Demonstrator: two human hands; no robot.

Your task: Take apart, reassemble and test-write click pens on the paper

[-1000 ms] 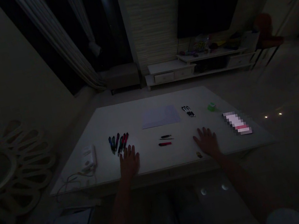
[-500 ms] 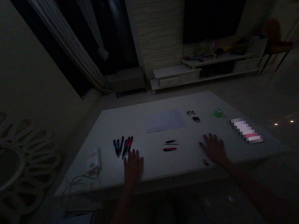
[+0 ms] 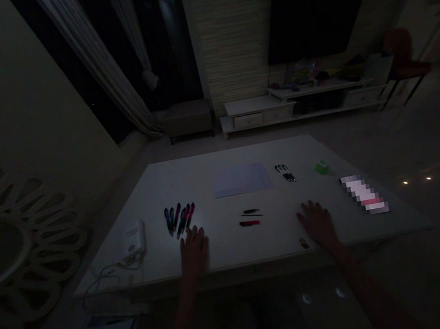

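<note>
My left hand (image 3: pixel 194 248) lies flat on the white table (image 3: pixel 225 243), fingers a little apart, just below a row of several dark and red pens (image 3: pixel 181 218). Its fingertips come close to the lower ends of those pens; whether they touch is too dark to tell. Flat on the right side rests my right hand (image 3: pixel 318 222), fingers spread and holding nothing. Beside its thumb is a small dark-and-tan item (image 3: pixel 304 243) that I cannot make out. Between the hands lie a red pen (image 3: pixel 250 223), a dark pen (image 3: pixel 251 210) and a thin dark stick (image 3: pixel 252 215).
A pale sheet of paper (image 3: pixel 242 179) lies farther back, with several black-and-white pens (image 3: pixel 285 173) to its right. A green cube-like object (image 3: pixel 322 167) and a blurred-out phone (image 3: pixel 364 194) sit at the right. A white box with cables (image 3: pixel 133 240) stands left.
The view has shifted very slightly, so the table things appear a little lower. Both hands stay resting on the table in about the same places.
</note>
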